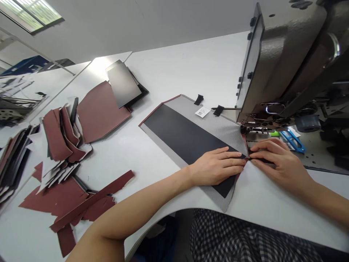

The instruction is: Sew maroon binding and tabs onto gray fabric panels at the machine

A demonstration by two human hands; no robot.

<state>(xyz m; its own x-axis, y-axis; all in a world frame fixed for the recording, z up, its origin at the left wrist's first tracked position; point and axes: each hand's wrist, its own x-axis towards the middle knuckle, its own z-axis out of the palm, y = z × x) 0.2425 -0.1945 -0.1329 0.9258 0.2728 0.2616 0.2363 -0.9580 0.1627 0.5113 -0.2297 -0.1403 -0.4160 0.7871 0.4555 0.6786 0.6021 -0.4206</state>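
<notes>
A grey fabric panel (218, 127) with a wide black strip (185, 136) and a maroon edge lies on the white table, its right end under the sewing machine (286, 62). My left hand (218, 167) lies flat on the panel, fingers stretched out and pressing it down. My right hand (280, 163) rests just right of it, fingers pressed together on the panel's edge near the needle. Fingertips of both hands almost meet at the maroon corner. A small white label (202, 112) and two black tabs (199, 99) sit on the panel's far edge.
Piles of maroon and black cut pieces (62, 134) and maroon strips (81, 207) lie to the left. A dark flat sheet (122, 82) sits farther back. Blue snips (293, 140) lie beside the machine. The table's curved front edge (163, 218) is near my checked lap.
</notes>
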